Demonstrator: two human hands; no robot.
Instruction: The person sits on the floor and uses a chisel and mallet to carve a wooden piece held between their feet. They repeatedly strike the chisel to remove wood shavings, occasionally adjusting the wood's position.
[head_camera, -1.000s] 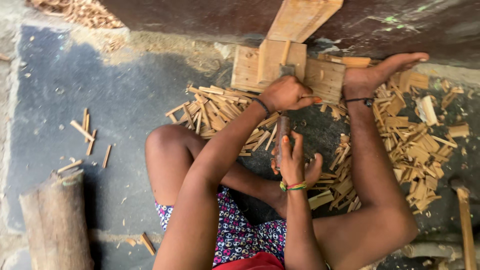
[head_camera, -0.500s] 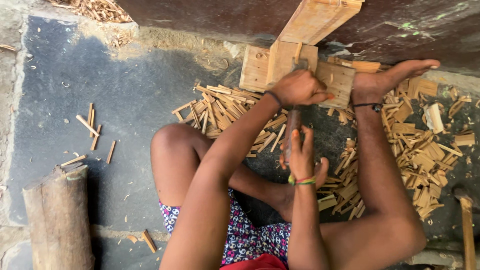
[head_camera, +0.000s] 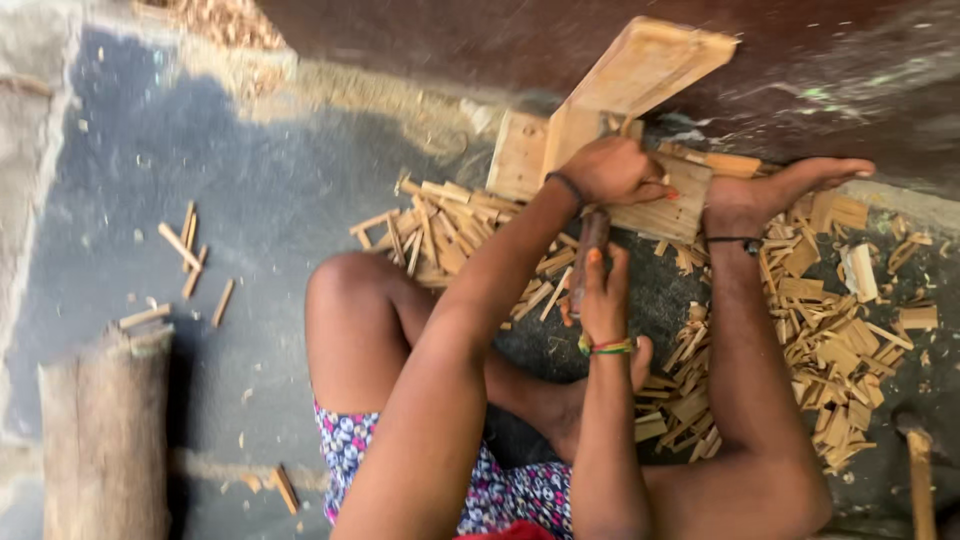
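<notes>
left hand: the left hand is clenched over the top of a pale upright wooden plank, which leans against the dark wall and stands on a flat pale wooden block.
right hand: the right hand is wrapped around the dark wooden handle of a chopping tool, held upright just below the left hand; the blade end is hidden behind the left hand, so where it sits on the wood cannot be told.
work piece: the plank stands tilted at the far side of the block, between the left hand and the wall.
bracing foot: a bare foot with a dark anklet presses against the right edge of the block (very near the plank).
floor: pale split wood sticks lie heaped to the right of the legs and in a second pile beside the knee, on dark grey ground.
risk to fingers: the left fingers sit right where the tool works; a glancing stroke could catch them.
risk to foot: if the plank slips or splits unevenly, the tool could run on towards the toes.
risk of slip: the plank only leans, so a sideways push may tip it off the block.
risk from litter: loose sticks beneath could let the block shift.
</notes>
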